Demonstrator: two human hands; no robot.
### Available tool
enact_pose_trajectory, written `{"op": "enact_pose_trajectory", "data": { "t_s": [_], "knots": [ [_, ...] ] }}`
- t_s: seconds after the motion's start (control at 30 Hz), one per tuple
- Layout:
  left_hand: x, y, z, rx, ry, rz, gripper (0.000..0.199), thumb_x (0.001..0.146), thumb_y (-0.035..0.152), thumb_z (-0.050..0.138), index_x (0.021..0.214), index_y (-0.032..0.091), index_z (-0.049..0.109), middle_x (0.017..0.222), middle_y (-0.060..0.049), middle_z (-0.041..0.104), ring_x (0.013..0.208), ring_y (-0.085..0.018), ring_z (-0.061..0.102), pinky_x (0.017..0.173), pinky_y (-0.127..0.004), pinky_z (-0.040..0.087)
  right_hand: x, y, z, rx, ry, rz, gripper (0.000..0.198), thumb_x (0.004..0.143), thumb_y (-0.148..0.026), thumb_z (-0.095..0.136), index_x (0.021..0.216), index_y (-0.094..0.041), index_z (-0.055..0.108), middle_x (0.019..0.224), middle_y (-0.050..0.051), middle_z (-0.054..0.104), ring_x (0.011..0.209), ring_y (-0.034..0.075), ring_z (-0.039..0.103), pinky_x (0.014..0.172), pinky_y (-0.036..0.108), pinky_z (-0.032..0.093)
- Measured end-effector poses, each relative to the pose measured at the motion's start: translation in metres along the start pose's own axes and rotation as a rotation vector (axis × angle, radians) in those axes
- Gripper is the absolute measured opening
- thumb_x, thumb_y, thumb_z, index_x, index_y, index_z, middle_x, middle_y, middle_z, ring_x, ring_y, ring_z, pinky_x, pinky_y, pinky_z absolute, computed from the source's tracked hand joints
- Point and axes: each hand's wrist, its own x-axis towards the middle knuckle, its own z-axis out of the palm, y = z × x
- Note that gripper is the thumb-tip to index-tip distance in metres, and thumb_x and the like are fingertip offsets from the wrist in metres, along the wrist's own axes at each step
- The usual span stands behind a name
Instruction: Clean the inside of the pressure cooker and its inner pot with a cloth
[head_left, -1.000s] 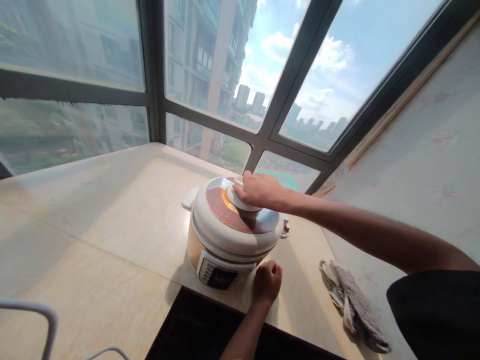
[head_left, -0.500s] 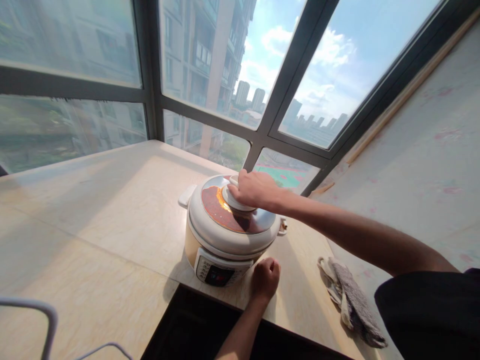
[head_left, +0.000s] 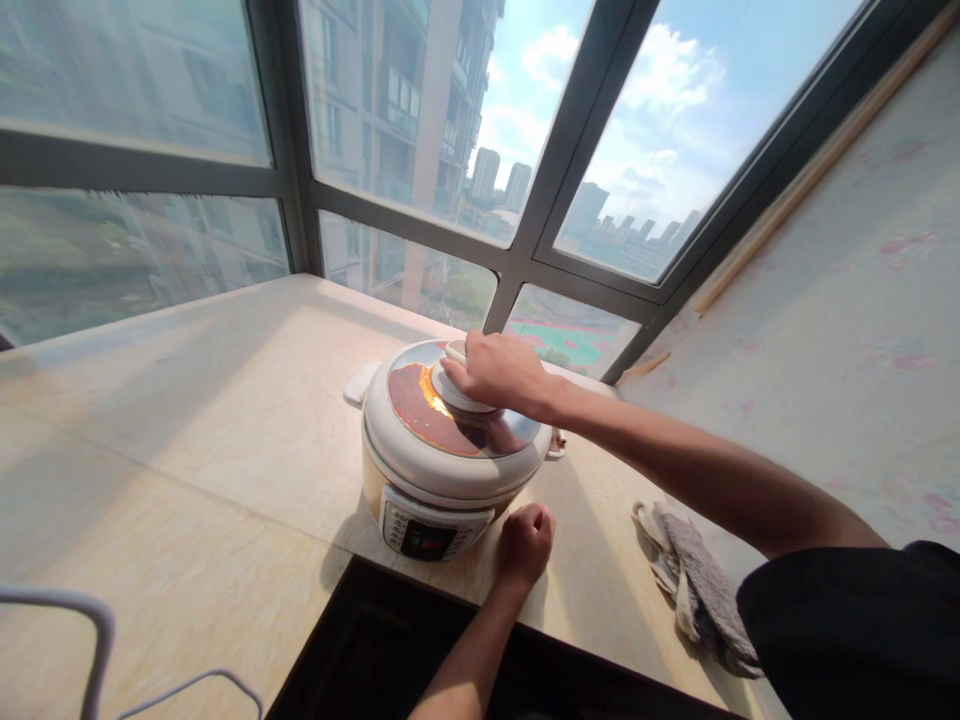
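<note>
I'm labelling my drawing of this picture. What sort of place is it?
Probably a home kitchen, several floors up: there's a round white-and-tan electric cooker on a cream marbled countertop, and grey-framed glass windows look out on tall grey buildings.

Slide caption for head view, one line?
Right hand gripping the white lid handle of a round white-and-tan cooker, left hand curled near its front.
</note>
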Motion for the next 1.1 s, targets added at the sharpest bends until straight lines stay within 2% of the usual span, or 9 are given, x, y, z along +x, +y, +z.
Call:
{"op": "enact_pose_trajectory", "data": {
  "t_s": [0.33,0.6,0.67,0.77,0.83,0.93,1.0,1.03,1.1],
  "knots": [
    [0.0,0.001,-0.001,-0.031,-0.017,-0.015,0.03,0.093,0.023,0.044,0.064,0.019,0.051,0.068,-0.003,0.061,0.067,-0.016,0.055,0.063,-0.029,0.03,-0.001,0.003,0.001,-0.009,0.051,-0.05,0.052,0.099,-0.057,0.041,0.112,-0.011,0.064,0.103,0.021,0.074,0.097,0.034,0.072,0.075,0.036,0.052],
    [0.002,-0.003,0.002,-0.041,0.006,0.029,0.031,0.093,0.023,0.044,0.062,0.02,0.045,0.064,-0.002,0.058,0.063,-0.015,0.052,0.061,-0.028,0.031,-0.001,0.007,0.003,-0.026,0.071,-0.127,0.051,0.1,-0.057,0.042,0.11,-0.013,0.064,0.102,0.02,0.075,0.098,0.036,0.072,0.074,0.036,0.051],
    [-0.001,-0.004,0.002,-0.031,0.051,0.114,0.031,0.092,0.022,0.044,0.061,0.02,0.042,0.063,-0.002,0.058,0.061,-0.015,0.051,0.06,-0.028,0.031,0.0,0.007,0.003,-0.034,0.073,-0.137,0.05,0.1,-0.056,0.041,0.111,-0.013,0.063,0.104,0.02,0.075,0.1,0.036,0.072,0.074,0.036,0.051],
    [-0.019,-0.001,-0.007,-0.002,0.216,0.399,0.029,0.09,0.017,0.045,0.062,0.021,0.04,0.06,-0.001,0.055,0.058,-0.014,0.051,0.058,-0.028,0.032,0.001,0.007,0.004,-0.048,0.075,-0.157,0.05,0.1,-0.056,0.041,0.111,-0.012,0.063,0.104,0.02,0.075,0.1,0.036,0.072,0.074,0.035,0.051],
    [-0.04,0.009,-0.024,-0.001,0.317,0.615,0.026,0.087,0.013,0.047,0.063,0.021,0.04,0.057,0.0,0.052,0.056,-0.013,0.051,0.056,-0.028,0.032,0.001,0.007,0.004,-0.057,0.074,-0.167,0.05,0.1,-0.056,0.041,0.111,-0.012,0.063,0.103,0.02,0.075,0.099,0.036,0.072,0.073,0.035,0.05],
    [-0.075,0.036,-0.069,-0.053,0.466,0.851,0.018,0.082,0.009,0.049,0.068,0.02,0.047,0.059,0.0,0.054,0.055,-0.013,0.051,0.056,-0.028,0.037,0.001,0.007,0.004,-0.065,0.066,-0.165,0.05,0.1,-0.056,0.041,0.111,-0.012,0.062,0.104,0.02,0.074,0.097,0.037,0.073,0.072,0.036,0.05],
    [-0.087,0.056,-0.109,-0.081,0.571,0.923,0.014,0.081,0.006,0.05,0.076,0.018,0.055,0.066,-0.001,0.059,0.057,-0.012,0.052,0.055,-0.026,0.04,0.001,0.008,0.003,-0.066,0.059,-0.164,0.05,0.101,-0.056,0.04,0.112,-0.012,0.062,0.104,0.02,0.074,0.096,0.036,0.073,0.072,0.036,0.05],
    [-0.087,0.064,-0.13,-0.058,0.667,0.959,0.015,0.082,0.004,0.049,0.08,0.016,0.058,0.07,-0.002,0.062,0.061,-0.013,0.056,0.059,-0.027,0.044,0.001,0.008,0.003,-0.067,0.057,-0.167,0.05,0.101,-0.056,0.04,0.112,-0.012,0.062,0.104,0.02,0.074,0.096,0.036,0.073,0.072,0.036,0.05],
    [-0.075,0.072,-0.172,-0.009,0.887,0.893,0.018,0.087,0.006,0.05,0.084,0.017,0.064,0.081,-0.004,0.066,0.075,-0.016,0.062,0.069,-0.03,0.05,0.001,0.009,0.004,-0.069,0.062,-0.178,0.05,0.101,-0.055,0.04,0.111,-0.012,0.062,0.103,0.02,0.074,0.095,0.036,0.073,0.072,0.035,0.049]
  ]
}}
